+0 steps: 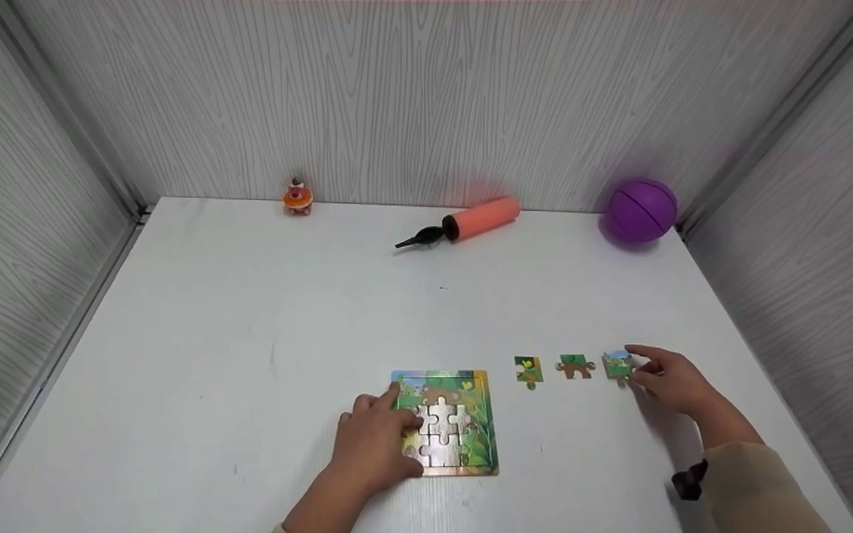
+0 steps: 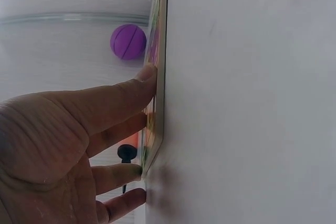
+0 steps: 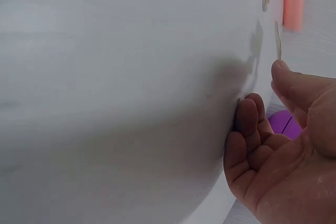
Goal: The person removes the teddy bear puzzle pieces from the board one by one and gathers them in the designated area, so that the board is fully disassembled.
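Puzzle piece, right of the puzzle board: my right hand pinches it, while my left hand lies spread at the board's left edge. Seemingly a pick-up; a steady lift seems due.

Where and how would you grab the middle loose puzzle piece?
Probably best to pinch the middle loose piece by its two side tabs, coming from above. It is thin and lies flat on the table, leaving little to hook underneath, while the tabs stick out left and right with some bare table beyond each.
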{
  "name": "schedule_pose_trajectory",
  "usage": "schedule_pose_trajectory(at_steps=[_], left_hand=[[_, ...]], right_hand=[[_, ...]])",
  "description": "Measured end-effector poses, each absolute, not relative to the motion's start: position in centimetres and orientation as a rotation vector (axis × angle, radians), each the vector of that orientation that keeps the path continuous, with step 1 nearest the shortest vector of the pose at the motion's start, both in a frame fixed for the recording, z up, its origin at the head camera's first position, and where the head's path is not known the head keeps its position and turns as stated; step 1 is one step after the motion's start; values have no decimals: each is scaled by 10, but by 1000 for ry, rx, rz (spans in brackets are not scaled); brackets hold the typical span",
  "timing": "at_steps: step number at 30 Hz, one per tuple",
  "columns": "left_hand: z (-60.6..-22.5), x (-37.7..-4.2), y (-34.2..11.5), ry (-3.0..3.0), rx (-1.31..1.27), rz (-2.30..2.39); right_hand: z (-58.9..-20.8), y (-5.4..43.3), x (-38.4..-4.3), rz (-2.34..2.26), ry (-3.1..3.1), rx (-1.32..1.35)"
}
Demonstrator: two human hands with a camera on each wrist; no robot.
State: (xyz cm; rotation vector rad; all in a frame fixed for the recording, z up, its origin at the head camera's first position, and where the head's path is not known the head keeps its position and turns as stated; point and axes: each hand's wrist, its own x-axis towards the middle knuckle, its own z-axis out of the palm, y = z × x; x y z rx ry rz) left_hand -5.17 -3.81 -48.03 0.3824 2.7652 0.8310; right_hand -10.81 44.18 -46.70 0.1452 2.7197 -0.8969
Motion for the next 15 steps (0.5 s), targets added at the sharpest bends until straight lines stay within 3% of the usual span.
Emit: schedule_pose_trajectory(at_steps=[15], left_hand=[[-479, -51, -41, 2779, 420, 814]], right_hand=[[-472, 445, -118, -823, 2691, 149]])
